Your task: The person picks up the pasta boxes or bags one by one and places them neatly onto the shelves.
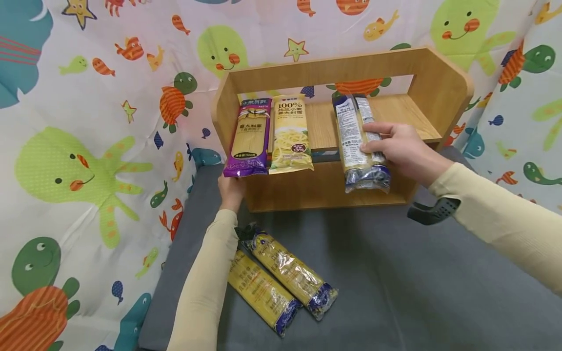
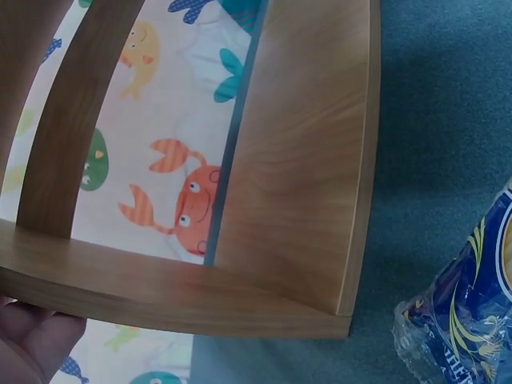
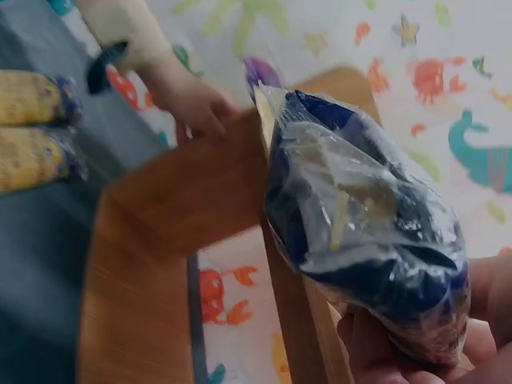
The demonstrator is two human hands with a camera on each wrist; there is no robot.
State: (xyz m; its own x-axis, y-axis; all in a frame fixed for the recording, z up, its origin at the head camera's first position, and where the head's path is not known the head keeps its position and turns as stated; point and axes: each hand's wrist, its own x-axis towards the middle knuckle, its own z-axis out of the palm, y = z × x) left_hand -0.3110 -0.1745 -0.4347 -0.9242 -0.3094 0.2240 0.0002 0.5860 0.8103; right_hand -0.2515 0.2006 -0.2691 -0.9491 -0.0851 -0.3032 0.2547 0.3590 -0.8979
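My right hand point(image 1: 406, 148) grips a clear-and-blue pack of pasta point(image 1: 351, 131) by its right side, its printed label facing up. The pack is tilted at the upper level of a two-level wooden shelf point(image 1: 325, 68); its crinkled blue end point(image 3: 360, 216) fills the middle of the right wrist view. My left hand point(image 1: 231, 191) holds the shelf's left side panel point(image 2: 152, 280), low down, with part of the hand hidden. Just above it on the upper level lie a purple pasta pack point(image 1: 250, 131) and a yellow pasta pack point(image 1: 290, 134), side by side.
Two yellow-and-blue pasta packs, one nearer point(image 1: 263, 290) and one farther point(image 1: 291, 268), lie on the dark grey surface point(image 1: 373, 287) in front of the shelf. My left sleeve point(image 1: 204, 287) partly covers the nearer one. A sea-animal-patterned cloth point(image 1: 110, 44) hangs behind.
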